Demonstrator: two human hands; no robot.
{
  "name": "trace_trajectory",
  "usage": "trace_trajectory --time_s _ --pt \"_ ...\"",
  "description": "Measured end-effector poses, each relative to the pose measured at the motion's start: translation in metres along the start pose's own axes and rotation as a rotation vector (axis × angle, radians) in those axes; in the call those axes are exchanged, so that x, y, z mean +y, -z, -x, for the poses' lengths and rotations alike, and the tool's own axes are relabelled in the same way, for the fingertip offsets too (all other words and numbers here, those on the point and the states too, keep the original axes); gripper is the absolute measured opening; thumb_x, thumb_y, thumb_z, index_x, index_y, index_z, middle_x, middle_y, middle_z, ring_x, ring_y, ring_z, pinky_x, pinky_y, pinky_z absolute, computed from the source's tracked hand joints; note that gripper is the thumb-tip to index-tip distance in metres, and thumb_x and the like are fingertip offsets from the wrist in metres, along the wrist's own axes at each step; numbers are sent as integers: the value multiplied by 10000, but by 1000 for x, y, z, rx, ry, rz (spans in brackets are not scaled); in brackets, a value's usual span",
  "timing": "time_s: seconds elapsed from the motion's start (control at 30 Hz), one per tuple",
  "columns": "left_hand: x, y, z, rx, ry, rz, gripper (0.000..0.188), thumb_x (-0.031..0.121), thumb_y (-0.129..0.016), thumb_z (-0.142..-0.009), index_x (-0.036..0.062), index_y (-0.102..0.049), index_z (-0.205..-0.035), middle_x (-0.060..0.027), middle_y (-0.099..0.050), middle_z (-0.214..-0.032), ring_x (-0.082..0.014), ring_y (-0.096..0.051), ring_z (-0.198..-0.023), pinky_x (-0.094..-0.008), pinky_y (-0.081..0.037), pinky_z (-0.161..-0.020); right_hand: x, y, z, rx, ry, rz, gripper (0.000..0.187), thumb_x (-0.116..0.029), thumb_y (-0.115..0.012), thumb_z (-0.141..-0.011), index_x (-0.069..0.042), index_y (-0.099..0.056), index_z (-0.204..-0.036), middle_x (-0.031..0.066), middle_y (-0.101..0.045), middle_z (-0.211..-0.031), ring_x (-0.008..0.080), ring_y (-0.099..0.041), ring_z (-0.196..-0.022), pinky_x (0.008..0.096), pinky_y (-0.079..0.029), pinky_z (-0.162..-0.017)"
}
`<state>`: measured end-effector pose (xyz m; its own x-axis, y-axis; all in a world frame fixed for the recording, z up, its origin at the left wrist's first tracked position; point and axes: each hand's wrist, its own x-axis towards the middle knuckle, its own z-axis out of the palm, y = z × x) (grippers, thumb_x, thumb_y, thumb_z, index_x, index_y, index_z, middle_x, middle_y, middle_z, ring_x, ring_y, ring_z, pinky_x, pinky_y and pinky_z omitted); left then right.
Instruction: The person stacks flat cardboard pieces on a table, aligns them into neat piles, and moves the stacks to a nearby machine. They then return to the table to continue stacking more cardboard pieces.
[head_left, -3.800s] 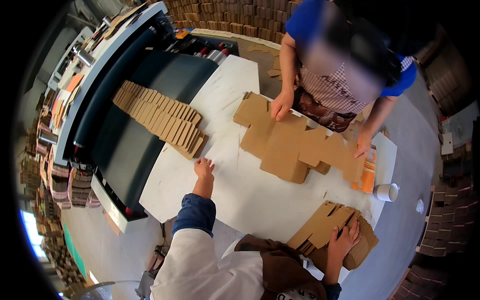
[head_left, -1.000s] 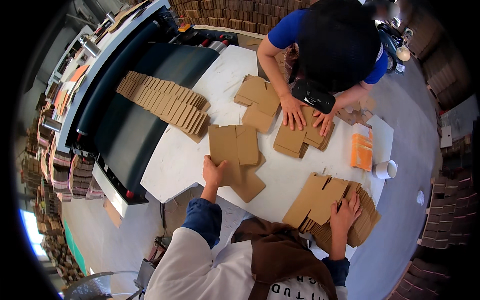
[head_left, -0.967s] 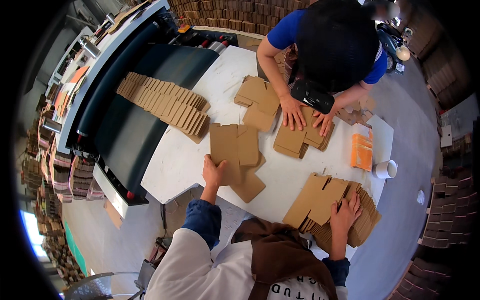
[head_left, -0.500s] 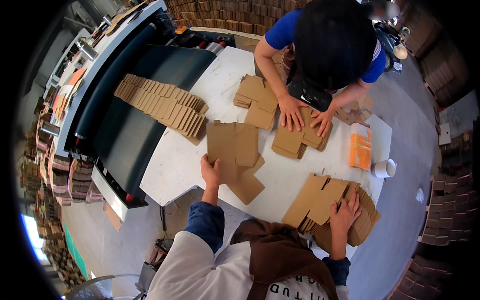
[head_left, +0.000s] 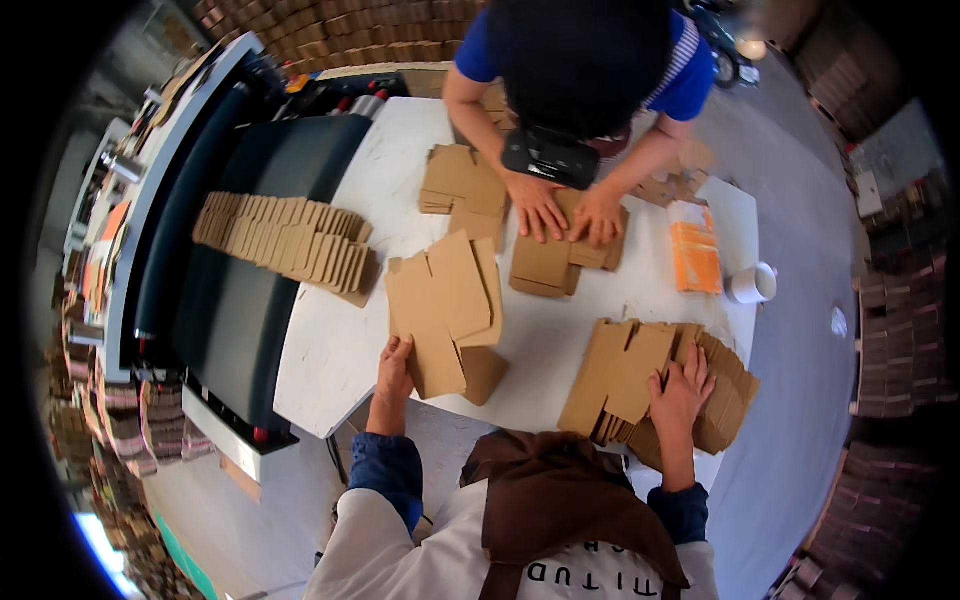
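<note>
My left hand (head_left: 396,368) pinches the lower left edge of a folded brown cardboard blank (head_left: 436,318), thumb on top. The blank is tilted over the white table, and another cardboard piece (head_left: 484,374) shows beneath its lower right side. Fingers stretched, my right hand (head_left: 684,392) lies on a fanned stack of cardboard blanks (head_left: 622,372) at the table's near right. Across from me, a co-worker in blue presses both hands on a small cardboard stack (head_left: 544,264). Left of that stack lie more flat blanks (head_left: 462,182).
A row of overlapping cardboard blanks (head_left: 290,238) lies on the dark conveyor belt (head_left: 232,300) at left, reaching onto the white table (head_left: 330,350). An orange-and-white block (head_left: 694,246) and a white cup (head_left: 752,284) stand at the right edge. Cardboard piles (head_left: 340,34) line the walls.
The cardboard in my left hand has tilted up and turned, now showing a broad face. My right hand stays on the stack. The whole view has shifted, so the table things appear farther left.
</note>
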<state>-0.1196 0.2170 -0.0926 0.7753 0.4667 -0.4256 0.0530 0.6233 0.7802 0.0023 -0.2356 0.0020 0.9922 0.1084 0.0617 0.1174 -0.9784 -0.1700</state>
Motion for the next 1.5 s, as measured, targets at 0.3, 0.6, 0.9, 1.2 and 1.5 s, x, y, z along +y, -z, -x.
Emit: trace_trajectory --time_s 0.3,0.6,0.9,1.2,1.5 --pt "-179 -121 9 -373 435 -351 265 135 -613 -922 90 -574 -1180 -58 -660 -1055 -198 -627 -1005 -351 -511 -878 -3 2 -3 7 2 14 321 -304 -675 -801 -44 -656 -987 140 -362 -1484 345 -271 -1395 649 -191 -1089" --pt "-186 -157 5 -612 -65 -1061 575 373 -601 -942 10 -458 -1365 -221 -530 -1314 -300 -626 -1066 -372 -510 -888 46 19 47 287 -111 -258 331 -199 -666 -833 -57 -621 -1129 152 -441 -1411 359 -403 -1297 563 -275 -1064" --pt "-155 -238 35 -650 377 -1007 808 644 -448 -926 58 -331 -1471 -192 -441 -1430 -310 -455 -1294 -413 -382 -1039 142 20 87 517 -397 -374 231 -101 -642 -824 -77 -645 -1053 115 -627 -1127 319 -561 -1064 443 -391 -944" --pt "-157 -222 16 -597 362 -1041 874 695 -429 -902 58 -304 -1487 -197 -387 -1477 -357 -418 -1335 -496 -355 -1055 152 23 74 363 -446 -451 55 -151 -677 -799 -108 -665 -832 50 -636 -775 256 -615 -736 416 -398 -718" --pt "-164 -216 22 -619 384 -1007 878 694 -426 -903 8 -357 -1447 -214 -449 -1423 -353 -461 -1298 -470 -378 -1041 142 23 52 223 -392 -284 109 -167 -694 -753 -105 -610 -782 59 -638 -734 279 -621 -665 429 -410 -687"
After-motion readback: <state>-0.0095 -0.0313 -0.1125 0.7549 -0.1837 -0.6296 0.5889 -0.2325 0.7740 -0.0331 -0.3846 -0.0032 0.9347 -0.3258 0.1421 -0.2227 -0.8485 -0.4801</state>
